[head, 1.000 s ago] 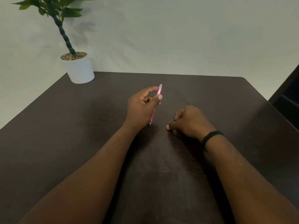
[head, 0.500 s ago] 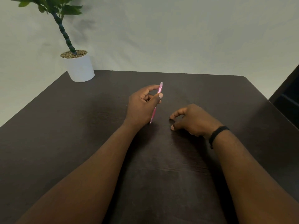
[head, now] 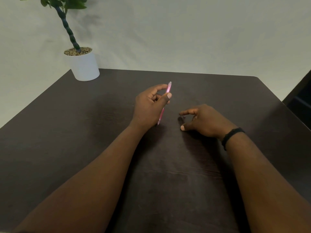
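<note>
Your left hand pinches the slim pink plastic pen tip-down, while your right hand, grip open, hovers over a small dark piece.

Dark brown wood-grain table, far edge against a plain pale wall. White pot holding a green plant stands on the far left corner. Dark furniture at right. Light soft, even.
</note>
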